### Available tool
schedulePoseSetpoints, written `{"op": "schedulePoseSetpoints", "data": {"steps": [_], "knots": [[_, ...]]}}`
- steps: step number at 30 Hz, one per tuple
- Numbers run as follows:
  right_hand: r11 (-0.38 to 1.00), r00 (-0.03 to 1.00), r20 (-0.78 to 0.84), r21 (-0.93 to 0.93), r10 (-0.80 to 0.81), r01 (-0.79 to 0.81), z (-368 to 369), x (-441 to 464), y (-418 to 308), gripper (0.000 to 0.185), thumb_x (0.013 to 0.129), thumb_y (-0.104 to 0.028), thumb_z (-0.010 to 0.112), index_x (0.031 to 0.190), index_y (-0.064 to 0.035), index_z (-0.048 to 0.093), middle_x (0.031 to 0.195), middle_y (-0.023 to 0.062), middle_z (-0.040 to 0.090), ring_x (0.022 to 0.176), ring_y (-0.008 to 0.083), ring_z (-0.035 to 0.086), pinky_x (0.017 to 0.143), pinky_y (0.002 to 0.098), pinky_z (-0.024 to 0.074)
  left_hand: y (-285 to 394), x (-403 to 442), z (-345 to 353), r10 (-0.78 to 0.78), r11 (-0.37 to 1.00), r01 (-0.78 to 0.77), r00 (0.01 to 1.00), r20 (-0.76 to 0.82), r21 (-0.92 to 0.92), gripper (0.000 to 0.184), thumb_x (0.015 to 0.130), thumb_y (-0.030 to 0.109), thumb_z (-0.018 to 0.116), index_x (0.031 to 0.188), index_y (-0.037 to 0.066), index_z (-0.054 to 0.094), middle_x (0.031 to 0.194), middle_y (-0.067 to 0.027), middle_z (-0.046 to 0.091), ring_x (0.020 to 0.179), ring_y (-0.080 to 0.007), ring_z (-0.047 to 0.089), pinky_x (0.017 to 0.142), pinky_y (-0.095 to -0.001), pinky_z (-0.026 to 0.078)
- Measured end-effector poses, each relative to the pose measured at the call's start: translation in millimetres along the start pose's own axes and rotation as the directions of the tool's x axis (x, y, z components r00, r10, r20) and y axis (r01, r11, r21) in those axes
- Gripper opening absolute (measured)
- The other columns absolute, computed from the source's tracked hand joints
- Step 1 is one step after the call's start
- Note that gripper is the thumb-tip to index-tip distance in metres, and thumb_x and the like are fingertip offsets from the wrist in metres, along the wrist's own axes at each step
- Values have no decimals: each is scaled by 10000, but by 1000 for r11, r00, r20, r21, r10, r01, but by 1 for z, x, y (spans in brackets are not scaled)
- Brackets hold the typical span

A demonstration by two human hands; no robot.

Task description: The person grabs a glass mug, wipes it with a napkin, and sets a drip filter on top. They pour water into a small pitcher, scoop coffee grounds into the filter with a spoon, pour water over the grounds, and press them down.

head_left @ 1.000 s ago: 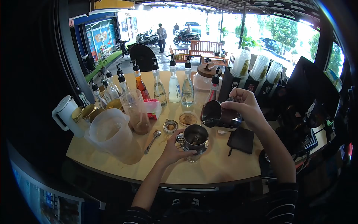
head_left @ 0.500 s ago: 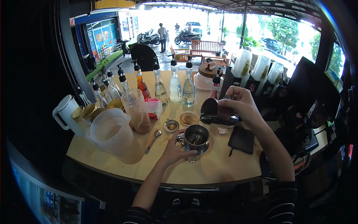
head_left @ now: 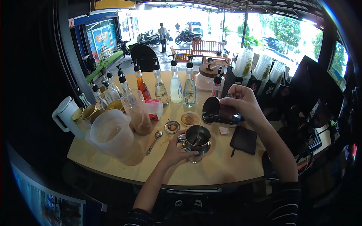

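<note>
with left hand point(head_left: 176, 152), grasps metal cup point(head_left: 201, 139); with right hand point(head_left: 244, 102), grips tilted pitcher point(head_left: 227, 114); appears to pour; probably needs a steady tilt next.

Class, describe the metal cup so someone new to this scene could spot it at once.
Find the pale counter, then the left hand over its front half. That hand holds a small metal cup, below and left of the dark pitcher in the right hand. Unlike the tilted pitcher, the cup stands upright, open mouth facing up.
</note>
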State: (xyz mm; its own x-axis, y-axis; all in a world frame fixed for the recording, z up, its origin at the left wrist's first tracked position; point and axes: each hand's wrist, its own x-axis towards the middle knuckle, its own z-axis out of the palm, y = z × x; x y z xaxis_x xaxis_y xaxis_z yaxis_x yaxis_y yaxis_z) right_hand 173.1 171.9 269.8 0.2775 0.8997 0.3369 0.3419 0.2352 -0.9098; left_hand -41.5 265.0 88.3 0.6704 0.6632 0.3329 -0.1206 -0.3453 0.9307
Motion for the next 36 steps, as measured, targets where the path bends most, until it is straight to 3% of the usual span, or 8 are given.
{"op": "schedulePoseSetpoints", "data": {"steps": [12,15,17,19,22,24,28,36], "knots": [[968,999,-28,253,15,-8,3,-8,3,202,752,-3,695,698,-67,511,650,-9,576,570,19,538,473,154,391,3,1,-3,-10,1000,10,1000,6,-11,876,560,277,880,1275,70,419,1195,-102,540,1141,-221,516,993,-374,392],[960,997,-72,278,41,-19,-2,-15,11,206,752,-1,692,698,-73,506,653,-13,574,554,24,531,475,156,387,8,-2,-14,220,975,-220,975,12,41,846,612,280,854,1289,59,397,1237,-100,508,1139,-221,520,993,-372,393],[953,994,-94,302,51,-20,-9,-20,19,204,752,-3,691,700,-74,506,654,-16,570,548,26,527,477,157,383,-1,-5,-30,139,959,-170,980,-145,-226,757,703,244,788,1304,48,370,1251,-102,488,1138,-217,522,990,-367,396],[939,984,-176,343,43,20,-17,-25,33,201,752,-5,686,700,-74,504,645,-21,563,556,29,523,497,160,382,-7,-10,-50,20,982,-56,981,-194,-182,619,776,210,711,1279,23,403,1233,-131,494,1133,-212,521,971,-358,407],[940,977,-206,340,58,16,-23,-33,60,178,763,-4,664,700,-71,512,641,-8,573,586,33,535,529,163,393,-23,-18,-77,-235,922,293,943,-237,253,474,816,187,645,1215,-2,474,1225,-179,494,1090,-251,549,942,-361,428],[938,967,-246,345,63,27,-22,-36,89,176,770,-10,649,676,-74,514,644,2,579,586,38,537,536,166,395,-50,-25,-80,-24,523,297,942,-335,799,337,841,172,593,1106,-29,541,1155,-214,528,1014,-317,572,889,-384,455],[907,943,-273,417,193,-65,-6,-46,137,177,757,-25,659,669,-90,519,612,-38,521,541,20,445,511,183,320,-62,-21,-78,-102,404,378,923,-370,833,247,843,139,566,1012,-41,579,1076,-222,557,976,-364,565,854,-413,461],[768,902,-260,631,345,-112,23,-53,179,199,793,-28,613,679,-101,467,577,-59,405,514,41,338,507,218,276,-56,-19,-81,-159,574,426,896,-415,700,144,794,79,614,897,-18,642,841,-210,636,832,-342,628,752,-412,495]]}}
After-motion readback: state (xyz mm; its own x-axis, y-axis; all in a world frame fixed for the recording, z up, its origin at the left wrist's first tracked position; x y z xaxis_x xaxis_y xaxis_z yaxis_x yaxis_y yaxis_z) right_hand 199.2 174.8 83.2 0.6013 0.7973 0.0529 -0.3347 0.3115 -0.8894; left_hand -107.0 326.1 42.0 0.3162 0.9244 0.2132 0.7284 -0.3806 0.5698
